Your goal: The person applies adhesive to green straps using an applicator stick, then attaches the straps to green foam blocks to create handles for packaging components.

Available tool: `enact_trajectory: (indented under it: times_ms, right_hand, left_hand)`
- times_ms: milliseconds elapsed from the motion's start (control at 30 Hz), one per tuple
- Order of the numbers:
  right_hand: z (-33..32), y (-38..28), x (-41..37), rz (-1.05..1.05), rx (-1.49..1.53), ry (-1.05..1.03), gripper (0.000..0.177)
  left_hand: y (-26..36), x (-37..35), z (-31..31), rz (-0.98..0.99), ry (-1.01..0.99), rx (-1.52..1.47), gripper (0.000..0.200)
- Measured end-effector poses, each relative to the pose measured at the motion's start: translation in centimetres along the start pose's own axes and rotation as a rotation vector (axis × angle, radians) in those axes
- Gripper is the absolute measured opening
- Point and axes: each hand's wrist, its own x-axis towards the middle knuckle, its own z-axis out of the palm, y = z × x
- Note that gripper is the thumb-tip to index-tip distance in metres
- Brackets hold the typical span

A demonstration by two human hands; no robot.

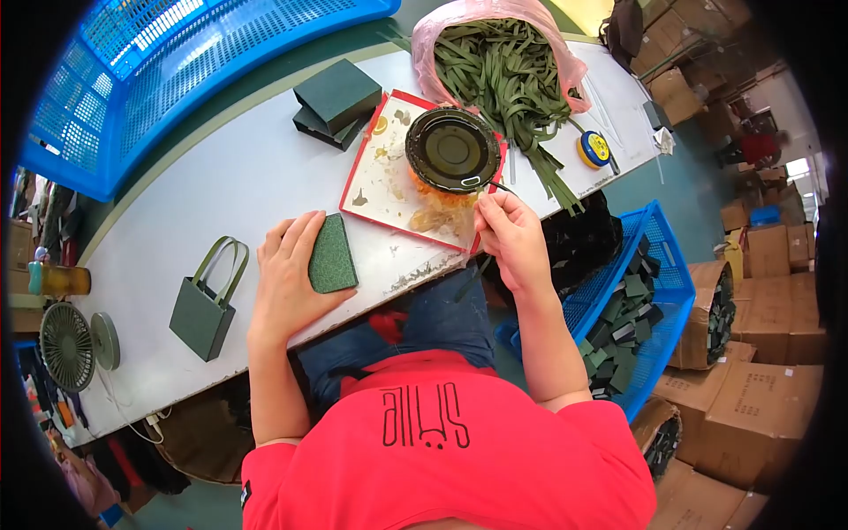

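My left hand (287, 278) lies on the white table with its fingers along the left side of a small dark green box (332, 254), thumb at its lower edge. My right hand (511, 231) is pinched beside the glue pot (452, 150), near the end of a thin dark strip or stick; what sits between the fingertips is too small to make out. The pot stands on a red-edged, glue-stained board (371, 190). A finished-looking green bag with a ribbon handle (203, 318) stands to the left.
Green boxes (340, 95) are stacked behind. A pink bag of green ribbons (499, 71) and a yellow-blue tin (594, 148) are at the back right. A blue crate (146, 88) is back left, a fan (67, 346) far left, and a crate of green pieces (658, 256) right.
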Motion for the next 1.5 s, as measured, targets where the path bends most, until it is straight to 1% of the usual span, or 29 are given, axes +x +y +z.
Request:
enact_trajectory:
  times_ms: [233,333,433,533,633,733,833,933,1033,1100,1200,1333,1500]
  right_hand:
    - [0.8,0.4,1.1,0.004,-0.065,0.052,0.020]
    - [0.8,0.6,1.3,-0.010,-0.075,0.056,0.019]
    - [0.7,0.4,1.3,0.036,-0.067,0.068,0.017]
    - [0.5,0.3,1.4,0.080,-0.018,0.061,0.016]
    - [0.2,0.3,1.6,0.106,0.069,0.023,0.016]
    - [0.0,0.4,1.5,0.097,0.062,0.025,0.016]
    - [0.4,0.5,0.4,0.021,0.086,0.028,0.015]
    - [1.9,-0.2,-1.7,-0.041,-0.074,0.043,0.013]
    - [2.8,-0.3,-3.8,0.040,-0.165,-0.176,0.011]
    - [3.8,-0.1,-4.7,0.101,-0.183,-0.342,0.012]
    - [5.1,0.2,-5.2,0.240,-0.260,-0.476,0.014]
    - [6.5,0.7,-5.4,0.358,-0.261,-0.535,0.018]
    - [6.9,1.4,-5.4,0.392,-0.330,-0.538,0.021]
  left_hand:
    - [-0.1,0.0,0.0,0.011,0.008,-0.013,0.100]
    - [-0.2,0.0,0.1,0.016,0.025,-0.024,0.095]
    - [-0.2,0.0,0.0,0.012,0.013,-0.026,0.099]
    - [-0.1,0.0,0.1,0.007,0.014,-0.020,0.099]
    - [-0.1,0.0,0.1,0.021,0.031,-0.010,0.095]
    - [0.0,0.0,0.0,0.013,0.023,-0.018,0.095]
    - [0.0,0.1,-0.2,-0.006,0.006,-0.026,0.099]
    - [0.0,0.0,-0.5,0.008,0.032,-0.135,0.100]
    - [0.1,0.0,-0.9,0.146,0.048,-0.304,0.102]
    - [0.3,0.2,-1.4,0.221,0.011,-0.368,0.104]
    - [0.6,0.4,-1.8,0.291,-0.027,-0.403,0.107]
    - [0.9,0.6,-2.0,0.352,-0.034,-0.442,0.106]
    - [1.1,0.6,-2.2,0.365,-0.031,-0.450,0.105]
